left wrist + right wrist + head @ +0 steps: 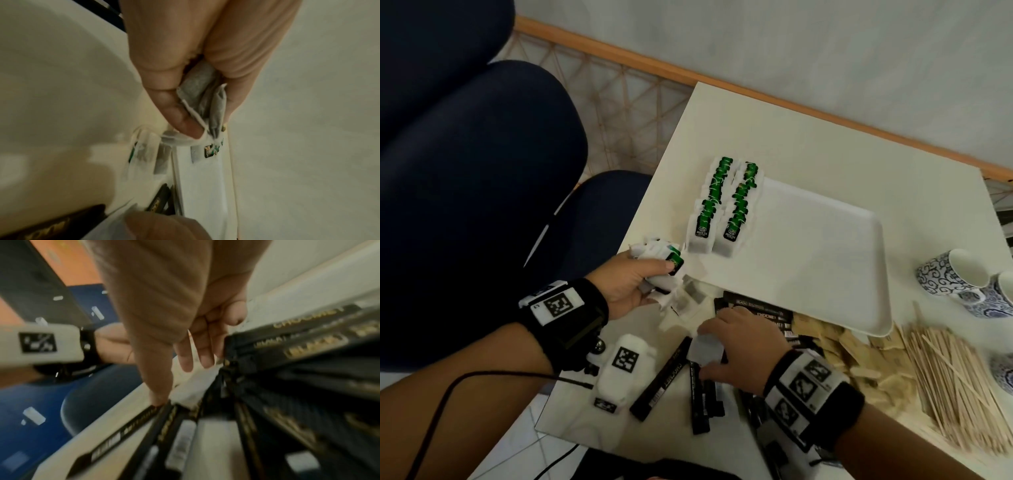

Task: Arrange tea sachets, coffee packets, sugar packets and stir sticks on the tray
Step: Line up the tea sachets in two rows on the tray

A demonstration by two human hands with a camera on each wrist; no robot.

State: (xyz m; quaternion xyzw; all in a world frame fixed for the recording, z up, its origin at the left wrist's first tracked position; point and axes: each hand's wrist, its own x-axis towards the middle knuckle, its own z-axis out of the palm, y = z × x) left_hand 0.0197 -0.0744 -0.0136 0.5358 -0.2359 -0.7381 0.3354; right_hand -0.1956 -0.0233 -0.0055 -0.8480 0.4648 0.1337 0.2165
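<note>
A white tray [825, 260] lies on the cream table [808, 144], with two overlapping rows of green-tagged tea sachets [717, 202] along its left side. My left hand [654, 277] hovers off the tray's near-left corner and grips a bunch of tea sachets [666, 258]; the left wrist view shows its thumb and fingers [209, 120] pinching that bunch [202, 97]. My right hand [707, 349] reaches over the black coffee packets [756, 313] and pinches a single tea sachet [705, 349] between thumb and fingers [179, 382]. Beige sugar packets [835, 346] and wooden stir sticks [955, 383] lie right of it.
Loose tea sachets [685, 301] lie between my hands. More coffee packets [661, 380] and a white marker block [619, 366] sit near the table's front edge. Patterned blue-and-white cups [955, 274] stand right of the tray. Dark blue chairs [482, 154] stand to the left.
</note>
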